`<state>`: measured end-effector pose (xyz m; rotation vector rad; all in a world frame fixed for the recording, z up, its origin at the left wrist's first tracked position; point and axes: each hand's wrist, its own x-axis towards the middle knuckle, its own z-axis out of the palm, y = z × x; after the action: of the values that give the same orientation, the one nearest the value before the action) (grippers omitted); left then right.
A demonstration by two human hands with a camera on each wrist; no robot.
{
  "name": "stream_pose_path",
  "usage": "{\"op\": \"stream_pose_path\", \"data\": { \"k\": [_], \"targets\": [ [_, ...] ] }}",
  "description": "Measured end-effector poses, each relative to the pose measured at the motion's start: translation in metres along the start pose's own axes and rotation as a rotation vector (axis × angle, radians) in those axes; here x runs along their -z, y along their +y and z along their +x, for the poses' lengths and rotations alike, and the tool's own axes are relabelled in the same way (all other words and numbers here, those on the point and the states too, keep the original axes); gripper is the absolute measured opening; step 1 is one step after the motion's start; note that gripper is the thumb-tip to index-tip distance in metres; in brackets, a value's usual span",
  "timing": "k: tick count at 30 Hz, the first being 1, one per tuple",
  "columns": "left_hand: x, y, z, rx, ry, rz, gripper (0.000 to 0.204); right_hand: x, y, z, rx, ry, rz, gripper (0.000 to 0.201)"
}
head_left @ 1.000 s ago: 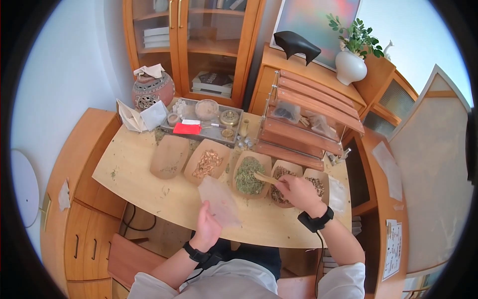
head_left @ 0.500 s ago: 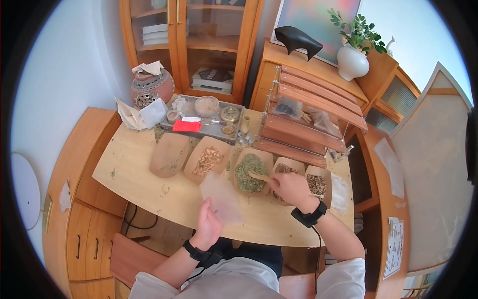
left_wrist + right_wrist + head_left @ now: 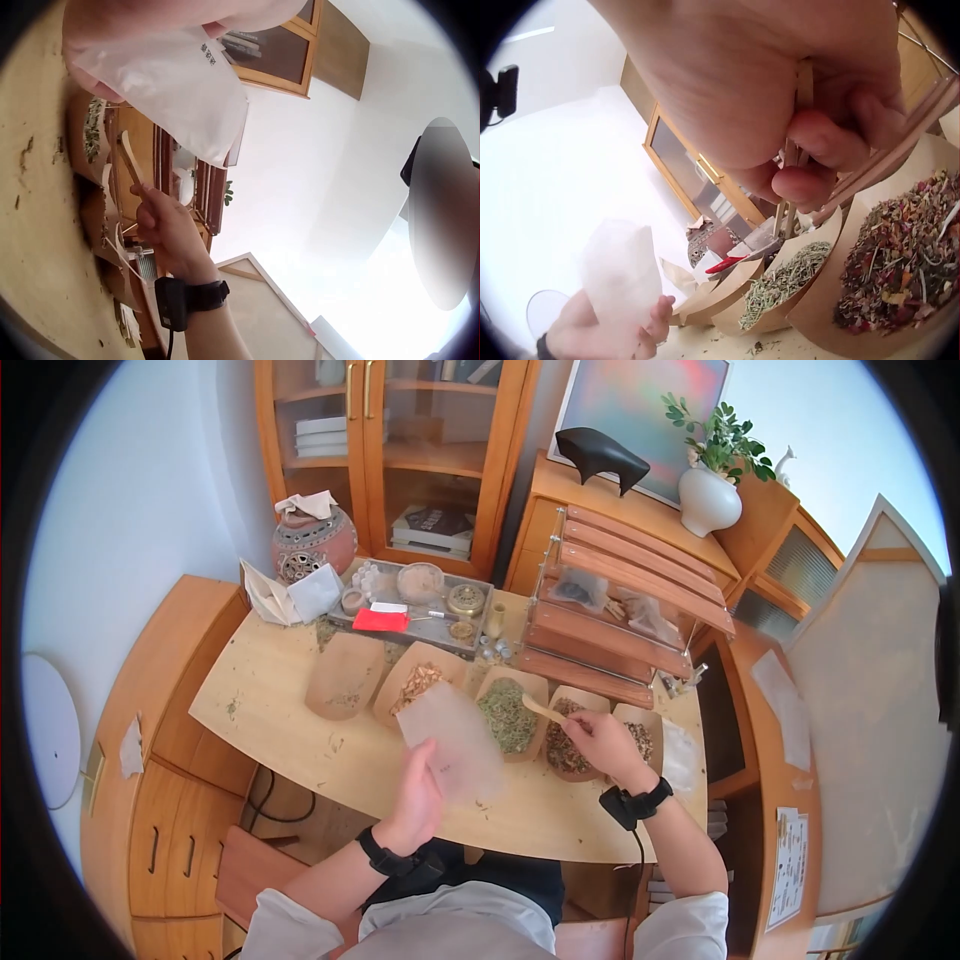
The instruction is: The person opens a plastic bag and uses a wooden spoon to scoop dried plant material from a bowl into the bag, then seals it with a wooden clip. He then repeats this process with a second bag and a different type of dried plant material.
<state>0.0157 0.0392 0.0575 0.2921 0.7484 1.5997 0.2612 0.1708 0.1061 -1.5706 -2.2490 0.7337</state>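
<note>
My left hand (image 3: 412, 802) holds a thin, whitish translucent bag (image 3: 455, 745) over the front of the table, with the thumb against it. In the left wrist view the bag (image 3: 180, 94) carries small dark print. My right hand (image 3: 606, 746) pinches a slim wooden scoop (image 3: 543, 709) by its handle. The scoop's tip is raised over the right side of a paper tray of dried green herb (image 3: 508, 722). Below the right hand stands a tray of mixed dried petals (image 3: 568, 745), seen large in the right wrist view with red and yellow bits (image 3: 900, 270).
Left of the herb are a tray of orange-brown pieces (image 3: 418, 685) and a tray with few scraps (image 3: 345, 680). Another filled tray (image 3: 640, 740) stands at the right beside white bags (image 3: 680, 750). Behind are a grey tray of small containers (image 3: 425, 630) and a slatted wooden rack (image 3: 620, 620).
The scoop dipped into the green herb, then rose and drew back right with my right hand. My left hand has turned and brought the bag up, now partly covering the tray of orange-brown pieces.
</note>
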Motion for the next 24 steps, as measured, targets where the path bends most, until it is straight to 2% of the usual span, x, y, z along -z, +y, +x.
{"op": "stream_pose_path", "data": {
  "k": [4, 8, 11, 13, 16, 18, 21, 22, 24],
  "targets": [
    [-0.018, 0.015, 0.02, -0.053, -0.03, 0.135, 0.052, 0.004, -0.003, -0.002, 0.016, 0.005, -0.036, 0.03],
    [-0.03, 0.034, 0.052, -0.033, -0.066, 0.117, 0.047, 0.001, 0.0, -0.002, 0.068, -0.015, -0.073, 0.031],
    [-0.045, 0.045, 0.068, 0.003, -0.098, 0.073, 0.044, 0.004, -0.005, -0.007, 0.072, 0.102, -0.045, 0.03],
    [-0.051, 0.047, 0.074, 0.023, -0.118, 0.056, 0.047, 0.01, -0.003, -0.013, 0.034, 0.099, 0.036, 0.03],
    [-0.052, 0.042, 0.089, 0.053, -0.216, -0.036, 0.045, 0.026, 0.007, -0.036, -0.062, 0.13, 0.201, 0.028],
    [-0.055, 0.044, 0.092, 0.089, -0.203, -0.018, 0.043, 0.038, 0.017, -0.061, -0.14, 0.148, 0.246, 0.024],
    [-0.059, 0.043, 0.094, 0.093, -0.191, 0.009, 0.04, 0.036, 0.022, -0.106, -0.004, 0.179, 0.028, 0.024],
    [-0.061, 0.042, 0.097, 0.081, -0.194, 0.022, 0.039, 0.026, 0.039, -0.115, 0.059, 0.121, 0.047, 0.022],
    [-0.058, 0.037, 0.102, 0.086, -0.163, 0.026, 0.037, 0.016, 0.036, -0.134, 0.056, 0.079, 0.075, 0.02]
  ]
}}
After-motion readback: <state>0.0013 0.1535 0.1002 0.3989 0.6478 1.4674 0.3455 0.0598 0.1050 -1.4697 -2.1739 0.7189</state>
